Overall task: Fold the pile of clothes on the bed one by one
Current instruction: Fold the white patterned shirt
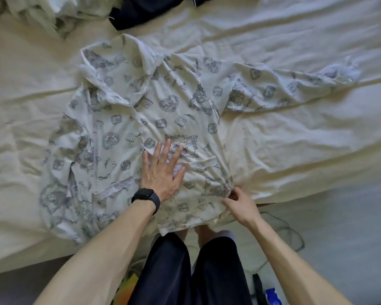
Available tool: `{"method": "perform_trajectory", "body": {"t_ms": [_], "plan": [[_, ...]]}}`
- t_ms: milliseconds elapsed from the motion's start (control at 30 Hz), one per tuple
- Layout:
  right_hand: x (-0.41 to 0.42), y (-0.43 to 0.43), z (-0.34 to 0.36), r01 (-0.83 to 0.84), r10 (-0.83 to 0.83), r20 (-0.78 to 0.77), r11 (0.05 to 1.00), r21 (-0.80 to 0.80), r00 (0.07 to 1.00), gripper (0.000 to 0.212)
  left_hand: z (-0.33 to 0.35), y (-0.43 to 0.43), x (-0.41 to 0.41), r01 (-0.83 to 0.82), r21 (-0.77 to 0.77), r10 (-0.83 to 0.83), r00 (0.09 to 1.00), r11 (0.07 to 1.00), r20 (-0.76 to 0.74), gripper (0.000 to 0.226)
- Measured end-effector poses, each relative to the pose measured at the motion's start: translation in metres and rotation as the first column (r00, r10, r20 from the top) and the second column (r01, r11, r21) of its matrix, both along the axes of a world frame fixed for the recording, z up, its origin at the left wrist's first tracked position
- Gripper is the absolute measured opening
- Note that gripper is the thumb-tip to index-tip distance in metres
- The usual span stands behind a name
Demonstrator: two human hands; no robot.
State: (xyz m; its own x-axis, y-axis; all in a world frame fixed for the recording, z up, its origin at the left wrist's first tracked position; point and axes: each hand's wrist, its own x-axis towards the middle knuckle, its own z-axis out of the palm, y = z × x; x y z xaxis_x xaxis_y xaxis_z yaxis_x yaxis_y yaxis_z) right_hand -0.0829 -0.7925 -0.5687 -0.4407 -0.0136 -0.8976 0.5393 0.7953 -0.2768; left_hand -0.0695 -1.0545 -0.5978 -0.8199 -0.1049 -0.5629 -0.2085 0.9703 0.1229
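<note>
A white shirt (163,111) printed with grey doodles lies spread and rumpled on the cream bed sheet (295,139), one sleeve stretched out right. The left hand (163,170) presses flat on it, fingers splayed. The right hand (240,205) pinches its hem at the bed's edge.

A single wide-angle camera sits on my head, facing forward and steeply down. It hangs close above the printed shirt (174,106), almost straight over its near hem, so the shirt fills the middle of the view. Beyond the shirt's collar the view reaches a dark garment (145,12). On the near side of the hem it takes in my legs (218,271) and the floor (339,238).
</note>
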Motion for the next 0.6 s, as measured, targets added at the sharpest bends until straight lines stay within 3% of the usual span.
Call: {"method": "perform_trajectory", "body": {"t_ms": [67,133,233,333,433,600], "plan": [[0.002,-0.005,-0.004,-0.025,0.024,-0.024,0.998,-0.065,0.999,0.037,0.001,0.001,0.001,-0.03,-0.001,0.03,0.998,1.0,-0.05,0.066],[0.009,-0.008,-0.007,-0.084,0.08,-0.091,0.996,-0.041,0.993,0.033,0.001,0.006,0.011,-0.029,-0.027,0.027,0.996,0.999,-0.083,0.068],[0.03,0.0,-0.002,0.044,-0.035,-0.221,0.998,0.034,0.975,0.022,0.005,0.019,0.038,0.002,-0.02,-0.003,0.996,1.0,-0.09,0.071],[0.052,0.01,0.004,0.102,-0.078,-0.205,0.989,0.108,0.976,0.019,0.007,0.033,0.069,-0.064,-0.047,0.061,0.996,0.997,-0.065,0.073],[0.055,0.01,0.003,0.06,-0.031,-0.207,0.989,0.137,0.978,0.017,0.009,0.042,0.092,-0.15,-0.057,0.148,0.988,0.987,-0.046,0.075],[0.055,0.007,0.004,0.042,0.022,-0.243,0.966,0.256,0.97,0.014,0.017,0.045,0.118,-0.113,-0.053,0.113,0.994,0.992,0.006,0.074]]}}
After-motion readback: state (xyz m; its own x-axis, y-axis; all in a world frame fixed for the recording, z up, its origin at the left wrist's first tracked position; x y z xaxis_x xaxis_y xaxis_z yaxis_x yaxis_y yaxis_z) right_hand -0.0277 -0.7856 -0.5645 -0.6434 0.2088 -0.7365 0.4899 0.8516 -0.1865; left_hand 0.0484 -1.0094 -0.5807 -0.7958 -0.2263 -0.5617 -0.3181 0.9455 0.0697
